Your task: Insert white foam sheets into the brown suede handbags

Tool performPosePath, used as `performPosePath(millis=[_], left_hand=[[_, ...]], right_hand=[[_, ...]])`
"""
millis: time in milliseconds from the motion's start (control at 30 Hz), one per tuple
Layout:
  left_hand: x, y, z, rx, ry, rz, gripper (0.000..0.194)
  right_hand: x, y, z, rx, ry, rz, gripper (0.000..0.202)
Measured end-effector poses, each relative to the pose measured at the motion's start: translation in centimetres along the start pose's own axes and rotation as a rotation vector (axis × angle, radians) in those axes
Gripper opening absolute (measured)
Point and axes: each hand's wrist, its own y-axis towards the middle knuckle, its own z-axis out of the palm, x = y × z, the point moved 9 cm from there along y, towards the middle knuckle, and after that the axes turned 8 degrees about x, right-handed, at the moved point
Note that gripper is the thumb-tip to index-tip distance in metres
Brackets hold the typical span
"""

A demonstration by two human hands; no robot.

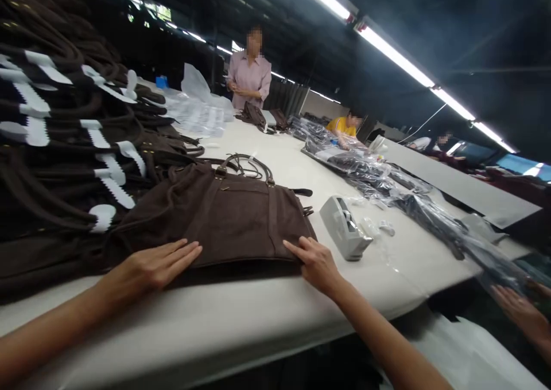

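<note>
A dark brown handbag (235,221) lies flat on the white-covered table, its two handles pointing away from me. My left hand (157,264) rests on the bag's near edge, left of the middle, with the fingers stretched out together. On the near right corner lies my right hand (316,261), index finger extended over the bag and the other fingers slightly bent. Neither thumb shows clearly. Just right of the bag stands a grey tape dispenser (346,229).
At left rises a tall pile of brown bags (47,166) with white paper tags. Plastic-wrapped bags (370,166) line the table's right side. Clear plastic bags (200,112) lie at the back. Co-workers stand beyond, and another person's hands (519,309) reach in at right.
</note>
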Motion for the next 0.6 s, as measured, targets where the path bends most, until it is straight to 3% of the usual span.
performPosePath(millis=[133, 233, 333, 433, 600], left_hand=[[2.2, 2.0, -1.2, 0.106, -0.092, 0.004, 0.051], [3.5, 4.0, -2.9, 0.158, -0.124, -0.078, 0.05], [4.3, 5.0, -3.7, 0.16, -0.134, -0.164, 0.05], [4.6, 4.9, -3.7, 0.13, -0.137, -0.177, 0.051], [2.3, 2.8, -2.8, 0.053, -0.044, 0.029, 0.046]], right_hand=[[3.0, 1.4, -3.3, -0.09, 0.038, -0.058, 0.08], [6.2, 3.7, -4.2, -0.178, 0.059, -0.086, 0.092], [7.7, 5.9, -4.0, -0.309, 0.009, -0.047, 0.072], [8.2, 6.5, -3.5, -0.419, -0.081, -0.139, 0.037], [8.4, 4.4, -1.7, -0.532, -0.116, -0.302, 0.025]])
